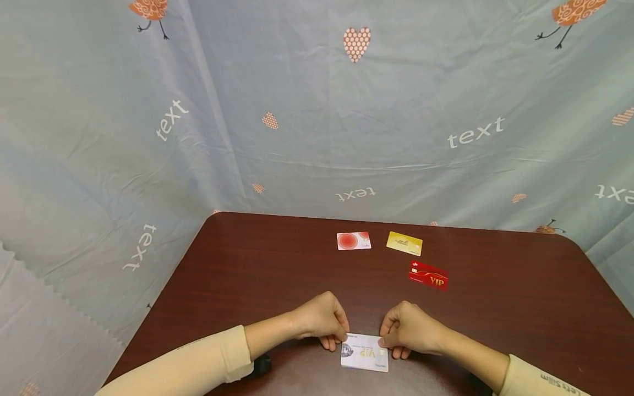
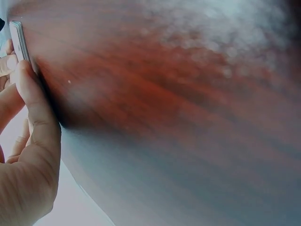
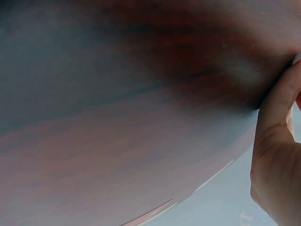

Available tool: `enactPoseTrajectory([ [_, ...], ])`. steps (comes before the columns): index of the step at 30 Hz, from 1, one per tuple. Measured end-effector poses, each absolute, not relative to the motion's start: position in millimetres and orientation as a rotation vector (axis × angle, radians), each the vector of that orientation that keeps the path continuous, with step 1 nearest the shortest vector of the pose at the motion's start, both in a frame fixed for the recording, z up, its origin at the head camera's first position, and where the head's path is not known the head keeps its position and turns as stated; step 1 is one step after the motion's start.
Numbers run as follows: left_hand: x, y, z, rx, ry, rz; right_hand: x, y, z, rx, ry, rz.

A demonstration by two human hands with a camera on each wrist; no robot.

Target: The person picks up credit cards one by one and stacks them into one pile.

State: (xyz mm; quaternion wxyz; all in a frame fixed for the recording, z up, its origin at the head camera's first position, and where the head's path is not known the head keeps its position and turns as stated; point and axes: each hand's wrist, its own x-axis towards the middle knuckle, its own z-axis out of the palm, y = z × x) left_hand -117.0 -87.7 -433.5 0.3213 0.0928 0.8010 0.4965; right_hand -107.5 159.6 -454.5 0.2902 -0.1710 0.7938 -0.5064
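Observation:
A small stack of plastic cards (image 1: 364, 358), the top one white with gold "VIP" lettering, lies near the front of the table. My left hand (image 1: 322, 319) pinches its left edge between thumb and fingers. At the opposite edge, my right hand (image 1: 411, 328) pinches the stack too, thumb on the top card. In the left wrist view the layered edges of the stack (image 2: 19, 41) show beside the left thumb. Only a sliver of card appears past the right hand (image 3: 278, 136) in the right wrist view.
Farther back on the dark wooden table (image 1: 267, 264) lie a white card with a red circle (image 1: 354, 241), a yellow card (image 1: 404, 243) and a red VIP card (image 1: 428, 275). A printed grey-blue curtain (image 1: 307, 137) hangs behind the table. A black object (image 1: 261, 366) sits by the left forearm.

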Motion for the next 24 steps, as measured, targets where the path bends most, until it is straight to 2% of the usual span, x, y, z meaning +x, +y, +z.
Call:
enactPoseTrajectory([
  [24, -118.3, -90.8, -434.4, 0.246, 2.072, 1.324, -105.8, 162.5, -455.3, -0.477, 2.104, -1.385],
])
